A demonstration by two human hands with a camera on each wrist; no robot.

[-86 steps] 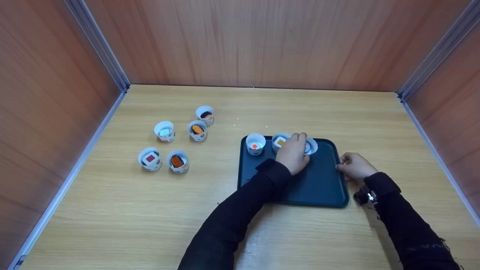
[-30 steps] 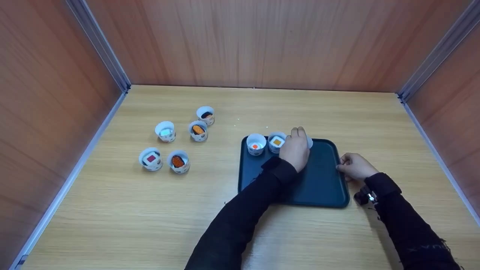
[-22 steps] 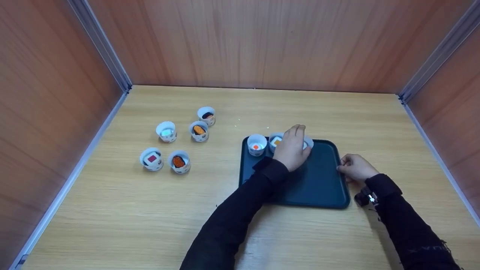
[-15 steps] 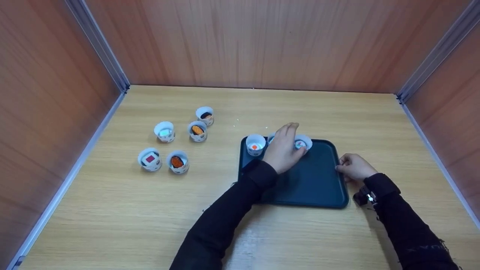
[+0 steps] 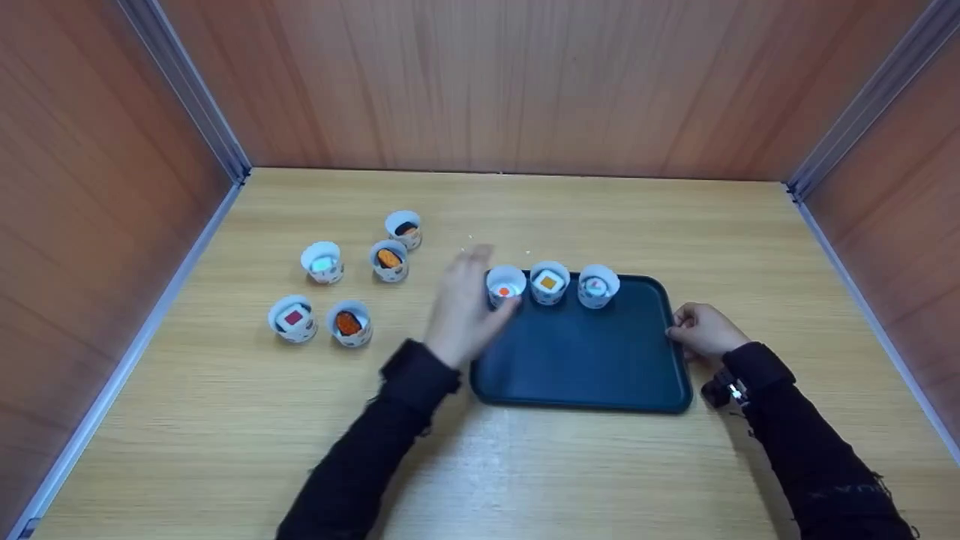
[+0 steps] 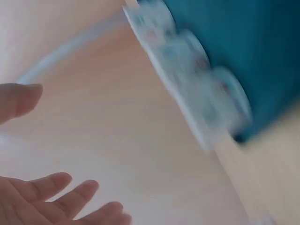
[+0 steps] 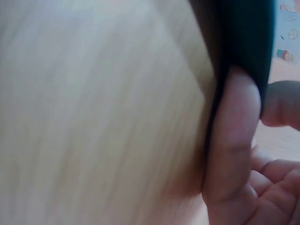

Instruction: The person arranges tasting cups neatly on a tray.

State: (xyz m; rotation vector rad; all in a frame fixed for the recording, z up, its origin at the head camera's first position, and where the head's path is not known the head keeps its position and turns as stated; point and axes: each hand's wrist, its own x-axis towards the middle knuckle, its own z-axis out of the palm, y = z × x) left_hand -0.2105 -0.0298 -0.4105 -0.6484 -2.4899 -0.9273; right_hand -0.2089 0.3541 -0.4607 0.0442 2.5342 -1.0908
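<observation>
My left hand [image 5: 461, 311] is in the air at the tray's left edge, fingers extended, thumb spread, holding nothing. In the left wrist view its fingers [image 6: 77, 199] are apart, and the blurred cups stand off to the right. My right hand [image 5: 705, 330] pinches the right rim of a dark teal tray [image 5: 592, 360]; the right wrist view shows a finger and thumb on either side of the rim [image 7: 243, 42]. Along the tray's back edge three small paper cups stand in a row: one with an orange-red dot inside [image 5: 505, 279], one with a white-and-yellow square piece [image 5: 550, 283], one with a pale round piece [image 5: 598, 286].
Several more paper cups stand left of the tray: with a pale mint piece [image 5: 322, 262], an orange piece [image 5: 388, 261], a dark-and-orange piece [image 5: 403, 229], a white-and-red piece [image 5: 292, 319] and a reddish-brown piece [image 5: 350, 324]. Wooden panels [image 5: 480, 82] enclose the table.
My left hand has let go of the cups on the tray and moved left past them. The middle and right cups have shifted slightly left. My right hand keeps its place on the tray rim.
</observation>
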